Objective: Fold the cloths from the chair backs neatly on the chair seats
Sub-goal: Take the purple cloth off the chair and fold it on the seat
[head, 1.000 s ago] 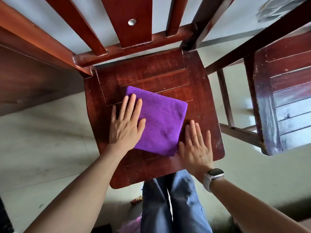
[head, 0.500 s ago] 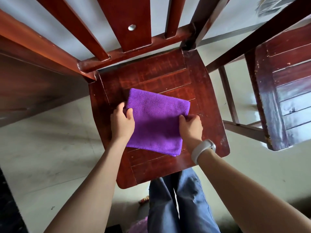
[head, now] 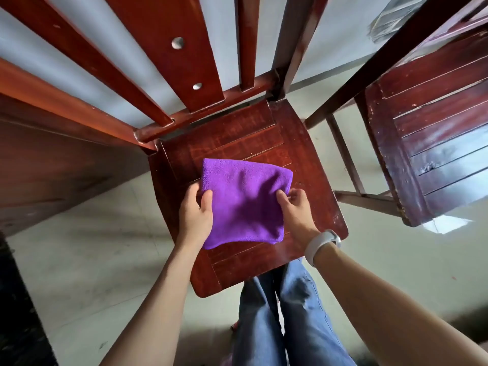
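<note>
Gripping folded purple cloth (head: pixel 244 204) by both side edges over chair seat (head: pixel 311 165): my left hand (head: pixel 196 213) pinches left edge, thumb on top; my right hand (head: pixel 297 204) pinches right edge. White wristband (head: pixel 320 245) on right wrist.

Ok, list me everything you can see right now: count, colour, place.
cloth: one, purple, folded, on the near chair seat, held at both side edges
chair: one, red-brown wood, centre, slatted back
second chair: one, dark red-brown, on the right, seat bare where visible
floor: pale, under the chairs
watch: one, white band, right wrist
jeans: blue, below the seat
left hand: grips the cloth's left edge
right hand: pinches the cloth's right edge
</note>
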